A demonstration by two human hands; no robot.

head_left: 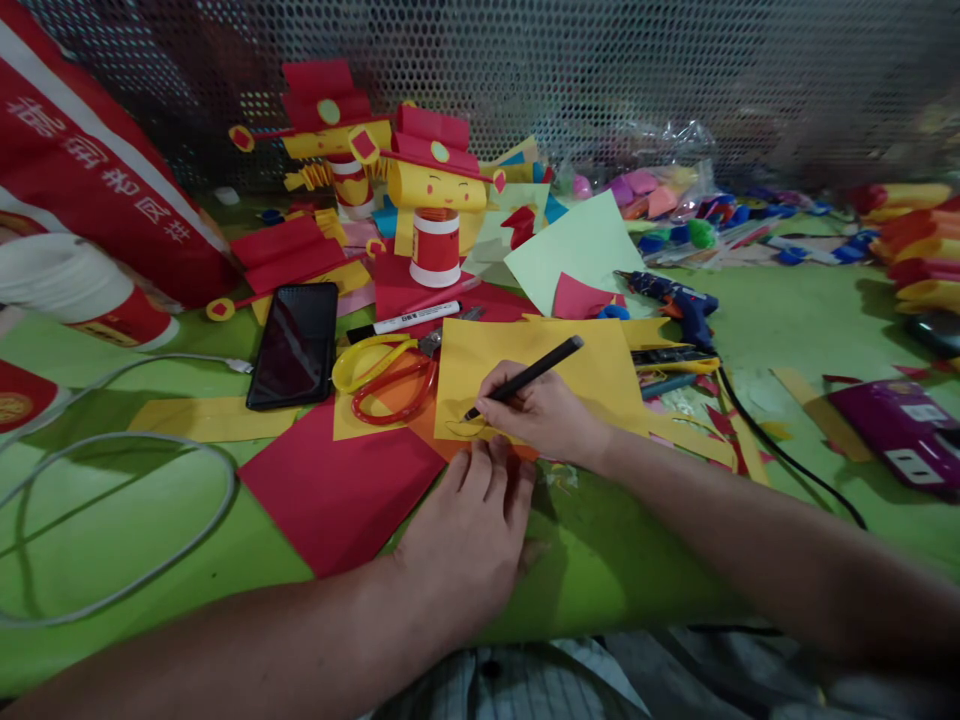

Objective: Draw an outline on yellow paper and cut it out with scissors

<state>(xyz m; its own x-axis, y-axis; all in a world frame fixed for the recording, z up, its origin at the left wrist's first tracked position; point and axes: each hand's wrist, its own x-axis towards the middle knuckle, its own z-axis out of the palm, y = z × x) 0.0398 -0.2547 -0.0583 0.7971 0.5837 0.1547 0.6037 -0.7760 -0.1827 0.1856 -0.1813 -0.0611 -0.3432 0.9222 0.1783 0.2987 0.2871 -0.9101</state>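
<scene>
My right hand (536,408) is closed round a black pen (536,372), its tip down on a sheet of yellow paper (547,345). A thin curved line shows on the paper by the tip. Fingers stretched, my left hand (476,515) lies flat at the sheet's near edge. Just left of the sheet rest scissors (394,385) with one yellow and one red handle. Under and beside them are red paper (337,485) and some orange paper. A white marker (416,318) with a black cap lies behind the scissors.
A black phone (292,345) with a white cable (225,480) lies at left, near stacked paper cups (75,285). Paper-cup figures (436,200) with red hats stand behind. A blue glue gun (679,300) and its cord lie right, with a purple box (896,435) farther over.
</scene>
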